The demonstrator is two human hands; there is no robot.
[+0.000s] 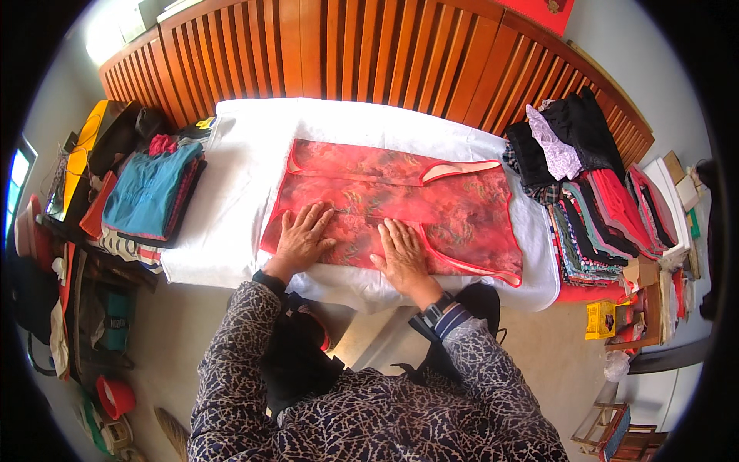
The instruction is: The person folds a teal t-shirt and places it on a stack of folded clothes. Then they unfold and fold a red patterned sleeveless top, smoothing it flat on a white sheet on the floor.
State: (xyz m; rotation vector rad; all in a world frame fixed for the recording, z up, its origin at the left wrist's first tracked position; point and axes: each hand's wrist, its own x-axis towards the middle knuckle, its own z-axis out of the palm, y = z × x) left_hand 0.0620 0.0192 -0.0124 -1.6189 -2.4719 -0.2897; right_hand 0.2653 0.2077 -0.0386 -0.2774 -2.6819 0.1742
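Note:
A red floral sleeveless garment (369,199) with bright red piping lies spread on a white cloth (242,173). Both its long sides are folded inward, so the armholes show as curved edges along the top and bottom. My left hand (305,234) rests flat on the near folded side, toward the left end, fingers spread. On the same near side, my right hand (402,257) lies palm down beside the near armhole edge. Neither hand grips anything; the fabric under the palms is hidden.
Left of the cloth sits a clothes stack topped by a blue garment (147,187). Several folded clothes (606,213) are stacked at the right, with black garments (577,130) behind. A slatted wooden backrest (346,52) runs along the far side. A red bucket (115,397) stands low on the left.

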